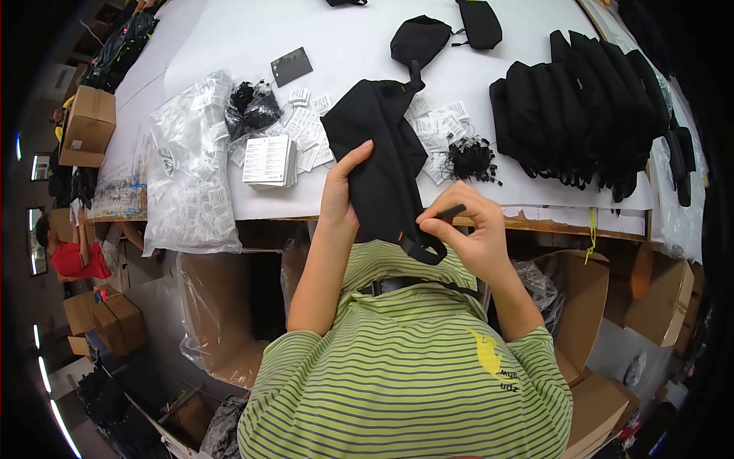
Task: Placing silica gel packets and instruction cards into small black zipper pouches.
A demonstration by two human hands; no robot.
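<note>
A black fabric pouch bag (376, 145) hangs over the near edge of the white table (229, 38). My left hand (341, 191) grips its left side, thumb on the front. My right hand (466, 229) pinches a small black strap end at the bag's lower right, close to its black buckle loop (424, 249). Just behind the bag lie scattered white paper tags (436, 126) and a heap of black string loops (470, 159).
A row of stacked black bags (589, 107) fills the table's right side. Two more black pouches (420, 38) lie at the back. A stack of white cards (267, 161) and a clear plastic bag of tags (187, 176) sit on the left. Cardboard boxes (589, 306) stand below.
</note>
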